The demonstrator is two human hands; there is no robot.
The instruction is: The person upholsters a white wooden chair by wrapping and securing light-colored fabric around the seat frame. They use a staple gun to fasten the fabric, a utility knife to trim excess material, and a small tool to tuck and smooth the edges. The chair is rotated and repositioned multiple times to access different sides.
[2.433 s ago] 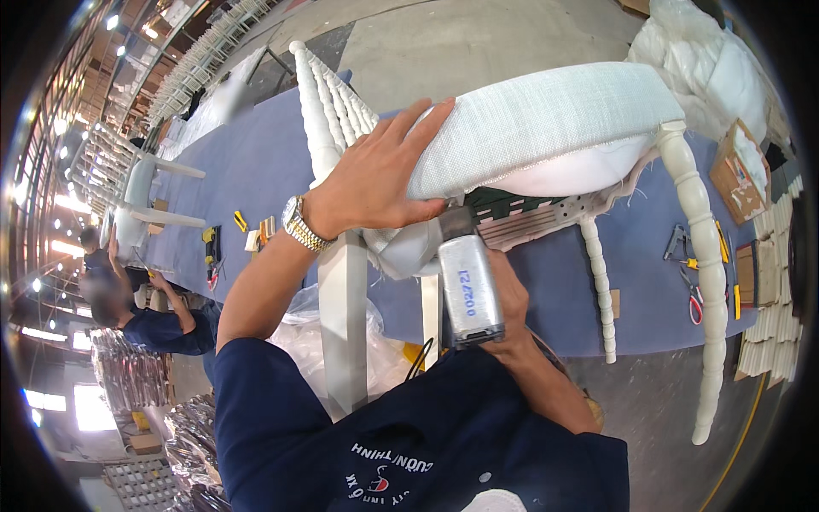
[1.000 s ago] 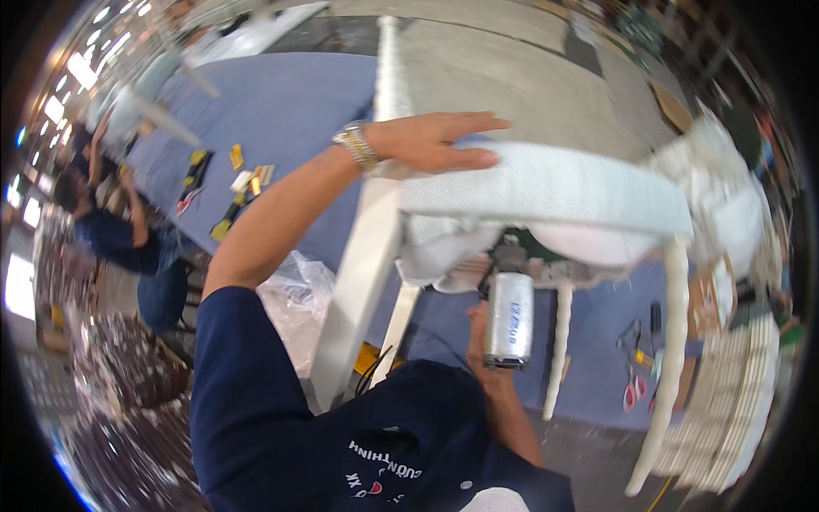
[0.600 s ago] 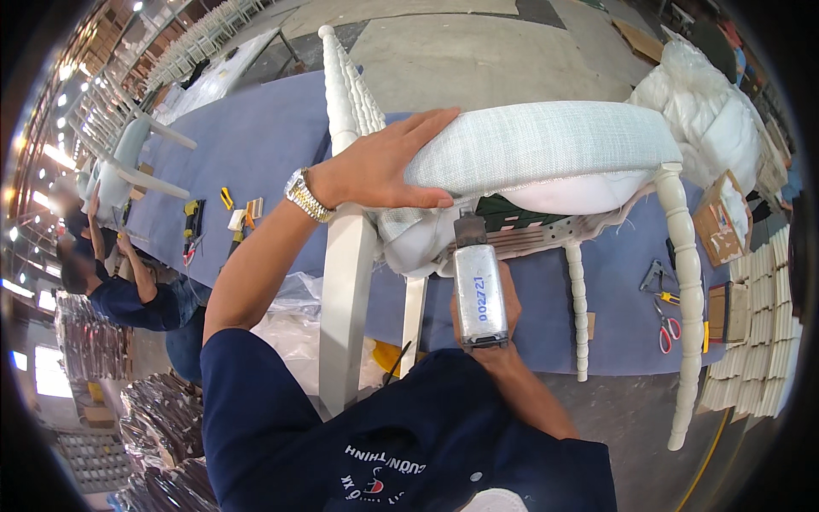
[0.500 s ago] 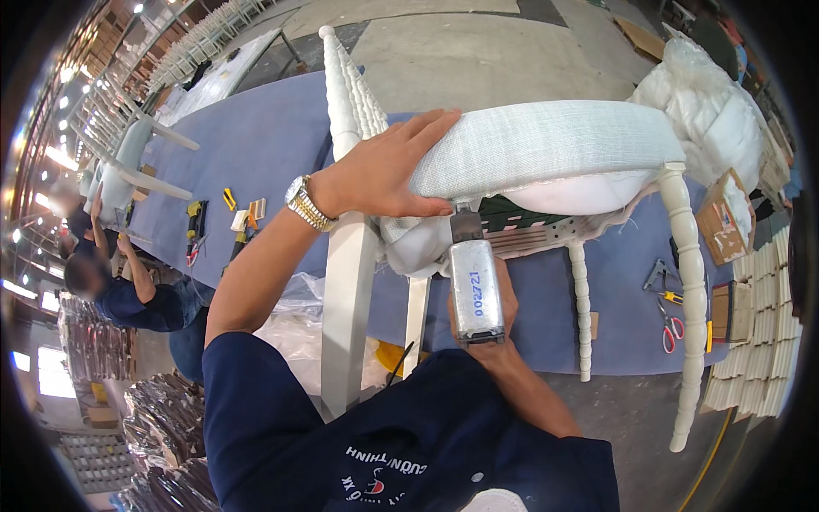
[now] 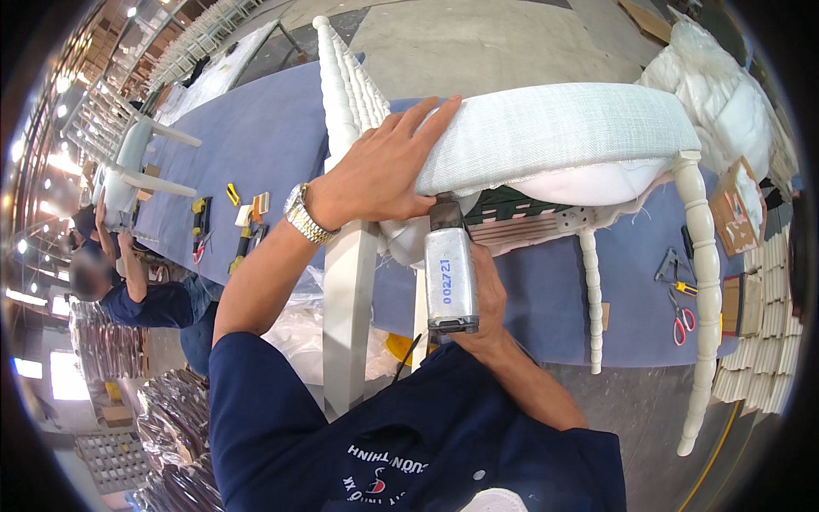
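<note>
A white chair with turned legs (image 5: 704,256) lies on its side across the table, its light woven seat cover (image 5: 572,124) on top. My left hand (image 5: 384,171), with a watch at the wrist, rests on the cover with fingers stretched out and thumb at its edge. In my right hand (image 5: 488,294) is a silver staple gun (image 5: 450,277), its dark nose against the seat's underside beside my left thumb. The gun hides part of the right fingers. White padding (image 5: 589,183) and dark green webbing (image 5: 512,203) show beneath the loose fabric edge.
On the blue-covered table (image 5: 273,119) lie a yellow cutter (image 5: 233,194), hand tools and red-handled scissors (image 5: 684,324). An open cardboard box (image 5: 740,209) and bagged white stuffing (image 5: 717,94) stand at right. At left, a person (image 5: 145,294) works by another chair.
The staple gun and my right hand have shifted left along the seat edge, toward my left thumb. My left hand stays on the cover. The view has tilted slightly.
</note>
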